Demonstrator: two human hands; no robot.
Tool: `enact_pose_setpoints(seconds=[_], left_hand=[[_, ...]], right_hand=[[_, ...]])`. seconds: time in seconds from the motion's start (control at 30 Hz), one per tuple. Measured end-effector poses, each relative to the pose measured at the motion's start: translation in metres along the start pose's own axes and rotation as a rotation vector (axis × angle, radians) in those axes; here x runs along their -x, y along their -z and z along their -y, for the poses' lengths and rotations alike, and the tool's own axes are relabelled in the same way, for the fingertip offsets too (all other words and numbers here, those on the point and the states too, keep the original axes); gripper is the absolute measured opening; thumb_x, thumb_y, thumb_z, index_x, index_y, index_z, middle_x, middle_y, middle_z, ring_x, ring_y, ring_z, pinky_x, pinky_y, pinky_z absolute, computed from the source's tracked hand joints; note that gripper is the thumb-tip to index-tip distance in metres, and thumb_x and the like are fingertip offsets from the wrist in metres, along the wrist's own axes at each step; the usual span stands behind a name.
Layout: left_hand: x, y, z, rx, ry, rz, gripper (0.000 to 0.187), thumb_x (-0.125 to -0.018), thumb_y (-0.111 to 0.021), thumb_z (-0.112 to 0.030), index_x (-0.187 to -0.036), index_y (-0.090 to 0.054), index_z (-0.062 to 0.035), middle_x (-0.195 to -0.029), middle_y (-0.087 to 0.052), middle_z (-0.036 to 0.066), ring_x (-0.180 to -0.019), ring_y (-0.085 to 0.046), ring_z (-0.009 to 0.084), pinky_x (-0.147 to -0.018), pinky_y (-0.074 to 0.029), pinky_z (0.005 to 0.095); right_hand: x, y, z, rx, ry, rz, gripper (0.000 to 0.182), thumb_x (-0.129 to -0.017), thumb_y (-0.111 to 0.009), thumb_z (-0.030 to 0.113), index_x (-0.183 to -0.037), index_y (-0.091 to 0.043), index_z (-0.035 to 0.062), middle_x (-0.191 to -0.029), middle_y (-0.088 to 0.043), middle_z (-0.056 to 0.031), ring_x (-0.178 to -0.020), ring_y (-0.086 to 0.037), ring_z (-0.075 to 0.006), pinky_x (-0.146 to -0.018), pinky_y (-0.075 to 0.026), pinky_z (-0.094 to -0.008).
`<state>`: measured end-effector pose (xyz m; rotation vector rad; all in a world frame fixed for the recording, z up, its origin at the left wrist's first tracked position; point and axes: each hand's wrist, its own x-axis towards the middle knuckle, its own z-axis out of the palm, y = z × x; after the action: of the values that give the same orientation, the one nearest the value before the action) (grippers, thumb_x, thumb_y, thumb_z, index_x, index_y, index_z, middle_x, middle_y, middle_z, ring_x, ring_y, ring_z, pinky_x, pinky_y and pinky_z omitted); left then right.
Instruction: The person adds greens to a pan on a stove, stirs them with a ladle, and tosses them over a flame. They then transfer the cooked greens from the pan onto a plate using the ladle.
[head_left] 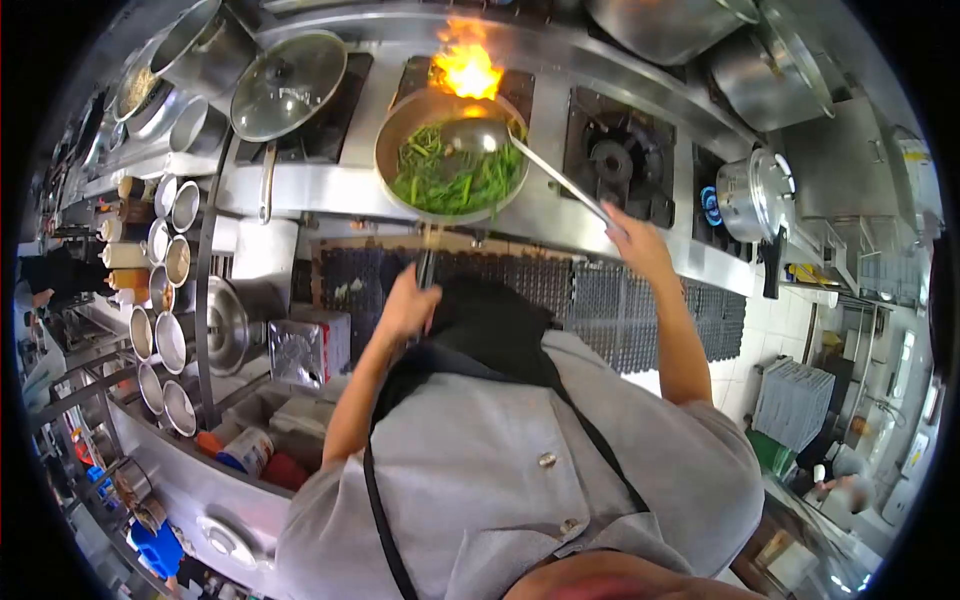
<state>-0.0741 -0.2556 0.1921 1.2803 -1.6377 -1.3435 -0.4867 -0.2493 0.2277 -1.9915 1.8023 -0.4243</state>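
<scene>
My left hand [408, 305] is wrapped round the dark handle of a wide pan [386, 165] on the stove. Green leafy vegetables [440, 190] lie in the pan. My right hand [638, 245] grips the long metal handle of a ladle [475, 136], whose round bowl is over the vegetables near the pan's far side. Orange flames [467, 72] rise at the far rim of the pan, just beyond the ladle's bowl.
A glass-lidded pan [290, 85] stands left of the flames. An unlit burner [613, 160] is to the right, then a pressure cooker [757, 195] by a blue flame. Large pots [770, 75] stand at the back right. Small metal bowls [172, 340] and bottles line the left.
</scene>
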Motion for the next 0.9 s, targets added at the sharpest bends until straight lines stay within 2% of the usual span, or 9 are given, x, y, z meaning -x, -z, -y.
enact_pose_setpoints(seconds=[0.07,0.2,0.27,0.33,0.4,0.53,0.63,0.73,0.9], left_hand=[[-0.044,-0.001,-0.003,0.144,0.380,0.219,0.008,-0.082,-0.051,-0.004,-0.089,-0.052,-0.0009,-0.053,-0.052,0.007,-0.037,-0.049,0.0158,-0.037,-0.040,0.0319],[-0.025,-0.006,-0.035,0.142,0.407,0.163,0.009,-0.082,-0.054,-0.006,-0.086,-0.049,-0.0005,-0.050,-0.048,0.005,-0.037,-0.049,0.0163,-0.037,-0.038,0.0322],[0.015,0.009,-0.030,0.204,0.451,0.164,0.026,-0.079,-0.054,-0.001,-0.105,-0.052,-0.0007,-0.056,-0.049,0.005,-0.037,-0.049,0.0164,-0.035,-0.040,0.0312],[0.003,0.011,-0.012,0.137,0.356,0.163,0.017,-0.079,-0.055,-0.002,-0.096,-0.053,-0.0002,-0.054,-0.050,0.005,-0.037,-0.050,0.0166,-0.035,-0.039,0.0319],[-0.040,0.005,-0.016,0.049,0.384,0.241,0.006,-0.081,-0.054,-0.005,-0.084,-0.050,-0.0011,-0.048,-0.048,0.004,-0.037,-0.049,0.0167,-0.036,-0.038,0.0335],[-0.007,0.007,-0.061,0.227,0.479,0.181,0.015,-0.082,-0.053,-0.004,-0.096,-0.053,0.0020,-0.055,-0.051,0.006,-0.039,-0.050,0.0150,-0.037,-0.039,0.0315],[0.017,0.019,-0.057,0.167,0.413,0.169,0.014,-0.079,-0.056,-0.004,-0.093,-0.054,0.0007,-0.056,-0.051,0.005,-0.040,-0.051,0.0150,-0.038,-0.040,0.0302],[-0.031,0.020,-0.057,0.144,0.311,0.154,0.011,-0.081,-0.056,-0.006,-0.086,-0.051,0.0022,-0.053,-0.052,0.005,-0.040,-0.051,0.0146,-0.039,-0.042,0.0305],[-0.021,-0.011,-0.031,0.215,0.230,0.072,0.021,-0.083,-0.057,-0.004,-0.101,-0.049,0.0044,-0.056,-0.051,0.005,-0.040,-0.051,0.0144,-0.038,-0.042,0.0301]], right_hand=[[-0.031,-0.002,0.039,0.066,-0.221,0.050,0.048,-0.093,-0.061,0.033,-0.140,-0.050,0.0273,-0.084,-0.064,-0.0252,-0.077,-0.061,-0.0456,-0.070,-0.050,-0.0449],[-0.025,-0.013,0.023,0.014,-0.148,0.085,0.047,-0.093,-0.060,0.036,-0.139,-0.051,0.0314,-0.079,-0.065,-0.0236,-0.075,-0.063,-0.0431,-0.070,-0.051,-0.0460],[-0.018,-0.015,-0.001,0.007,0.109,-0.091,0.048,-0.092,-0.062,0.030,-0.139,-0.052,0.0279,-0.093,-0.067,-0.0211,-0.072,-0.064,-0.0409,-0.068,-0.050,-0.0434],[-0.010,-0.002,0.013,-0.016,-0.172,0.034,0.047,-0.092,-0.061,0.032,-0.139,-0.052,0.0293,-0.095,-0.068,-0.0196,-0.074,-0.065,-0.0398,-0.070,-0.050,-0.0434],[-0.027,-0.012,0.031,0.039,-0.149,-0.062,0.046,-0.093,-0.060,0.035,-0.138,-0.052,0.0339,-0.087,-0.067,-0.0221,-0.074,-0.064,-0.0416,-0.070,-0.050,-0.0454],[-0.014,0.037,0.064,0.215,-0.164,0.000,0.044,-0.093,-0.060,0.035,-0.136,-0.053,0.0383,-0.077,-0.064,-0.0231,-0.077,-0.063,-0.0425,-0.072,-0.050,-0.0466],[0.018,0.057,0.032,-0.099,0.042,-0.031,0.045,-0.093,-0.061,0.034,-0.136,-0.052,0.0387,-0.075,-0.065,-0.0212,-0.075,-0.064,-0.0412,-0.070,-0.051,-0.0456],[0.010,0.063,0.041,0.122,0.027,0.087,0.048,-0.092,-0.060,0.034,-0.138,-0.049,0.0405,-0.077,-0.067,-0.0184,-0.071,-0.065,-0.0400,-0.067,-0.052,-0.0462],[-0.018,0.018,0.078,0.554,-0.093,-0.175,0.055,-0.092,-0.060,0.038,-0.143,-0.040,0.0453,-0.070,-0.064,-0.0159,-0.062,-0.063,-0.0380,-0.061,-0.052,-0.0488]])
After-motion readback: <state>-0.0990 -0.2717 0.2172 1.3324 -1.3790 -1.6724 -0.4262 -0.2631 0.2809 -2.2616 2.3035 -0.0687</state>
